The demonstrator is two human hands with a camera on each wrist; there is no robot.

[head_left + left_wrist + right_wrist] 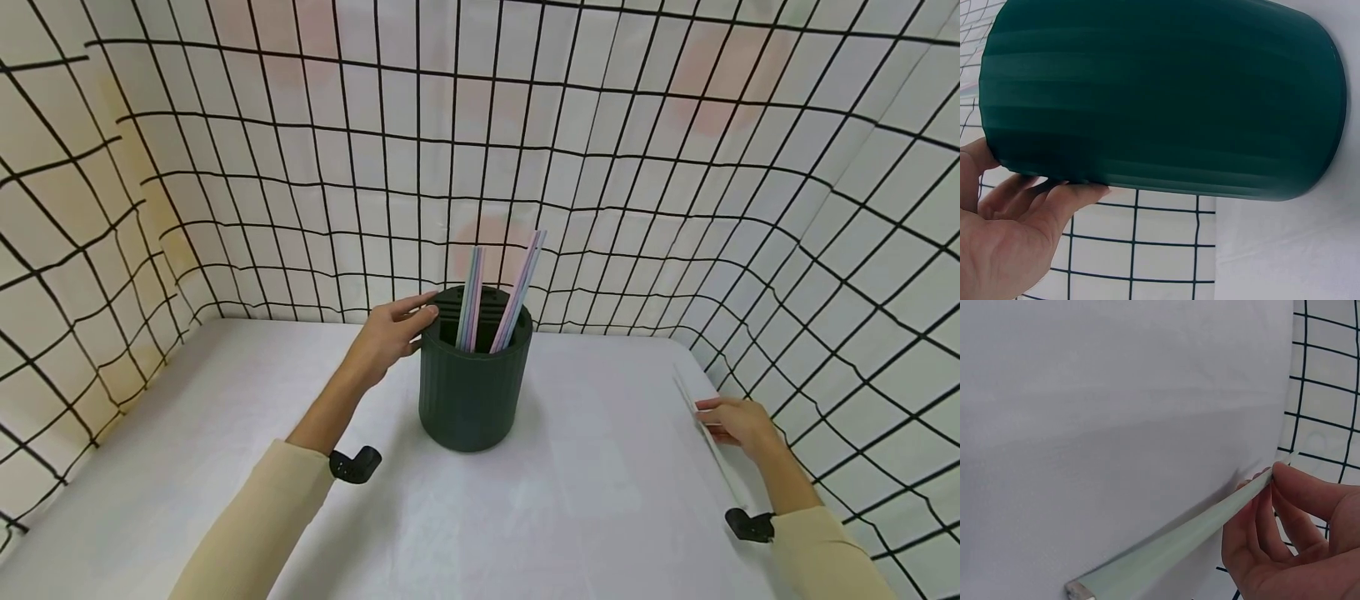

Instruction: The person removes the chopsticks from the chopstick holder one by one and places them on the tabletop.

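A dark green ribbed holder point(472, 400) stands upright on the white table, with slotted bars across the back of its mouth. Several pastel sticks point(468, 300) lean inside it in two bunches. At its upper left side, my left hand point(386, 337) holds the holder, thumb at the rim and fingers along the wall; the left wrist view shows the ribbed wall point(1160, 100) filling most of the picture. Far to the right, my right hand point(738, 425) pinches a long thin pale green stick point(1179, 540) between thumb and fingers, close over the table.
Black wire grid panels point(487, 158) wall in the table point(600, 517) at the back and both sides. White sheeting hangs behind the grid. The right hand is near the right-hand grid point(862, 392).
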